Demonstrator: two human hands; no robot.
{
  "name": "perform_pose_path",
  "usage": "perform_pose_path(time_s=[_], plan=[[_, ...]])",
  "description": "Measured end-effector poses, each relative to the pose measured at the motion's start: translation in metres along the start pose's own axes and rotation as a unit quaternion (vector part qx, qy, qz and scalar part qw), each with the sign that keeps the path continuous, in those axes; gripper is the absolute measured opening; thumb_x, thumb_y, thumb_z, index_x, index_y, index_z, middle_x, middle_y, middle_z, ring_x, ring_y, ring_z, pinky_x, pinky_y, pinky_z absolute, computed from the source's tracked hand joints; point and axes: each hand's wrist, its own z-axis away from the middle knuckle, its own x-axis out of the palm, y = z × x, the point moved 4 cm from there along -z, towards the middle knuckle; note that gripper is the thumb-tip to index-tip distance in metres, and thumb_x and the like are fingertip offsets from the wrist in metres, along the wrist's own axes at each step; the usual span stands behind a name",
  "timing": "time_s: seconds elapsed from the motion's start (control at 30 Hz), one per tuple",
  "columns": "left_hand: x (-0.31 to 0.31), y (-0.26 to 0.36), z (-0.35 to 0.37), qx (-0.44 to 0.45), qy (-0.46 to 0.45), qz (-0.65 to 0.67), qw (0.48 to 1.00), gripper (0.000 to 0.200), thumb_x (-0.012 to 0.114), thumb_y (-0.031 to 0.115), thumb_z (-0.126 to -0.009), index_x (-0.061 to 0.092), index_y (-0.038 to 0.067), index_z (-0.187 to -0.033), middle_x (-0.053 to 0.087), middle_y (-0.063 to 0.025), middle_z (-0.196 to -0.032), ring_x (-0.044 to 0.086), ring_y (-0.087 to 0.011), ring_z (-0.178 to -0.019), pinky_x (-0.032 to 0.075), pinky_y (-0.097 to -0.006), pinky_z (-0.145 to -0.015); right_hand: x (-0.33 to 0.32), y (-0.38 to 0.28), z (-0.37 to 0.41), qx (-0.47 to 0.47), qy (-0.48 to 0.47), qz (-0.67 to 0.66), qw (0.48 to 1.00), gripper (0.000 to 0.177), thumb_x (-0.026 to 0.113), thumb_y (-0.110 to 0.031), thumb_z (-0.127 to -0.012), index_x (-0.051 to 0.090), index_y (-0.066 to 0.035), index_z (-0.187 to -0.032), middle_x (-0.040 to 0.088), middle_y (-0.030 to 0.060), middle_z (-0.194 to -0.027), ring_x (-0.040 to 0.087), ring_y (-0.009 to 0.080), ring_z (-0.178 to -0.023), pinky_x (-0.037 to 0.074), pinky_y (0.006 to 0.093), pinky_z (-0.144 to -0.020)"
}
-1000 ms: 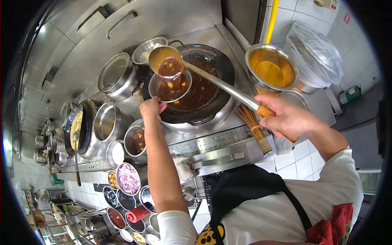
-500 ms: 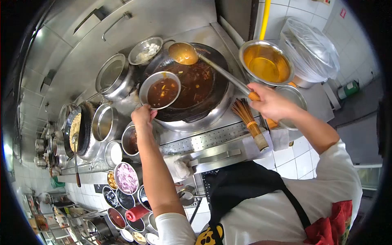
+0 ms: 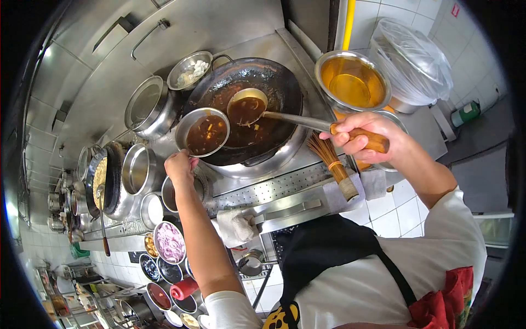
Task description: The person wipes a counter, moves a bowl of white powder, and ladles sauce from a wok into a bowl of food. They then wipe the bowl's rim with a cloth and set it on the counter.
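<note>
My left hand (image 3: pixel 181 166) grips the near rim of a metal bowl (image 3: pixel 190 122) that holds brown sauce with yellow bits. The bowl overlaps the left side of a black wok (image 3: pixel 283 77), which has more brown sauce in its bottom. My right hand (image 3: pixel 368 137) is closed around the wooden handle of a long ladle (image 3: pixel 296 120). The ladle's cup, filled with brown sauce, hangs over the wok beside the bowl's right rim. A bamboo brush (image 3: pixel 331 162) lies on the stove edge below my right wrist.
A bowl of yellow oil (image 3: pixel 356 82) stands right of the wok, near a plastic-covered pot (image 3: pixel 411 63). Behind the wok is a strainer with white pieces (image 3: pixel 189 71). At left are a metal pot (image 3: pixel 147 107), a second wok (image 3: pixel 112 178) and a bowl of sliced onions (image 3: pixel 170 243).
The ladle has come down from the wok's far edge toward the bowl and now holds brown sauce. My right hand has moved slightly right; the bowl has shifted a little left and down.
</note>
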Motion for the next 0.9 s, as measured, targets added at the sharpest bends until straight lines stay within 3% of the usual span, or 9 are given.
perform_pose_path(time_s=[0.07, 0.27, 0.4, 0.53, 0.57, 0.7, 0.8, 0.83, 0.9], plan=[[-0.002, -0.001, -0.001, -0.001, 0.015, -0.008, 1.0, 0.01, 0.059, 0.002, -0.081, 0.058, -0.005, -0.073, 0.061, -0.0117, -0.066, 0.061, -0.0181, -0.05, 0.055, -0.0296, -0.046, 0.013, 0.001, 0.013, 0.003, -0.006, -0.021, 1.0, 0.036, 0.052, -0.009, -0.093, 0.048, 0.009, -0.123, 0.054, 0.0082, -0.083, 0.05, 0.0086, -0.05, 0.039, 0.0247, -0.03], [0.013, -0.012, -0.003, -0.013, -0.007, 0.038, 0.999, 0.008, 0.059, 0.0, -0.081, 0.059, -0.006, -0.076, 0.063, -0.0128, -0.067, 0.062, -0.019, -0.051, 0.055, -0.0296, -0.046, 0.046, -0.002, 0.041, -0.06, -0.033, 0.105, 0.992, 0.032, 0.057, -0.008, -0.09, 0.05, 0.006, -0.117, 0.055, 0.0058, -0.079, 0.049, 0.0091, -0.051, 0.037, 0.0254, -0.031], [0.037, -0.015, -0.002, -0.048, -0.04, 0.068, 0.996, 0.009, 0.059, 0.001, -0.082, 0.06, -0.008, -0.082, 0.064, -0.0139, -0.071, 0.064, -0.0191, -0.055, 0.057, -0.029, -0.048, 0.059, 0.0, 0.045, -0.134, 0.034, 0.254, 0.957, 0.04, 0.053, -0.007, -0.089, 0.046, 0.01, -0.125, 0.052, 0.0072, -0.076, 0.048, 0.0093, -0.043, 0.039, 0.0252, -0.03], [0.055, -0.009, 0.0, -0.07, -0.063, 0.065, 0.993, 0.012, 0.059, 0.003, -0.082, 0.062, -0.008, -0.087, 0.064, -0.013, -0.073, 0.064, -0.0179, -0.056, 0.058, -0.028, -0.051, 0.052, 0.005, 0.037, -0.13, 0.044, 0.36, 0.923, 0.045, 0.057, -0.008, -0.088, 0.043, 0.004, -0.129, 0.051, 0.0028, -0.068, 0.047, 0.0091, -0.041, 0.037, 0.0226, -0.039], [0.058, -0.003, 0.006, -0.06, -0.072, 0.065, 0.993, 0.012, 0.059, 0.003, -0.083, 0.062, -0.007, -0.088, 0.064, -0.0124, -0.073, 0.063, -0.0173, -0.056, 0.058, -0.0278, -0.051, 0.048, 0.004, 0.037, -0.119, 0.031, 0.398, 0.909, 0.032, 0.058, -0.01, -0.089, 0.049, 0.0, -0.118, 0.054, 0.0027, -0.071, 0.049, 0.0096, -0.047, 0.04, 0.0251, -0.045], [0.061, 0.006, 0.01, -0.061, -0.079, 0.069, 0.993, 0.011, 0.058, 0.003, -0.084, 0.062, -0.006, -0.088, 0.064, -0.0122, -0.074, 0.063, -0.0178, -0.057, 0.058, -0.0289, -0.052, 0.049, 0.012, 0.042, -0.116, 0.122, 0.558, 0.813, 0.041, 0.057, -0.014, -0.092, 0.041, -0.004, -0.129, 0.058, 0.0057, -0.082, 0.053, 0.0112, -0.051, 0.043, 0.0273, -0.05], [0.052, 0.003, 0.008, -0.062, -0.068, 0.07, 0.993, 0.011, 0.058, 0.003, -0.084, 0.062, -0.006, -0.089, 0.064, -0.0117, -0.073, 0.063, -0.0178, -0.057, 0.057, -0.029, -0.052, 0.03, 0.015, 0.039, -0.324, 0.118, 0.77, 0.536, 0.041, 0.054, -0.011, -0.093, 0.04, -0.007, -0.131, 0.058, 0.007, -0.087, 0.054, 0.0116, -0.053, 0.043, 0.0275, -0.051], [0.049, 0.003, 0.007, -0.063, -0.066, 0.075, 0.993, 0.011, 0.058, 0.003, -0.084, 0.062, -0.006, -0.088, 0.064, -0.0116, -0.073, 0.063, -0.0178, -0.057, 0.057, -0.0288, -0.051, 0.028, 0.018, 0.039, -0.356, 0.127, 0.768, 0.517, 0.041, 0.051, -0.007, -0.092, 0.04, -0.007, -0.132, 0.059, 0.0083, -0.086, 0.056, 0.013, -0.053, 0.044, 0.0288, -0.051], [0.042, 0.004, 0.007, -0.063, -0.062, 0.088, 0.992, 0.011, 0.058, 0.003, -0.085, 0.062, -0.006, -0.088, 0.064, -0.0115, -0.073, 0.062, -0.0178, -0.056, 0.056, -0.0284, -0.051, 0.032, 0.018, 0.039, -0.229, 0.119, 0.651, 0.714, 0.042, 0.051, -0.008, -0.092, 0.04, -0.006, -0.133, 0.058, 0.0086, -0.085, 0.055, 0.0138, -0.05, 0.045, 0.0297, -0.049]])
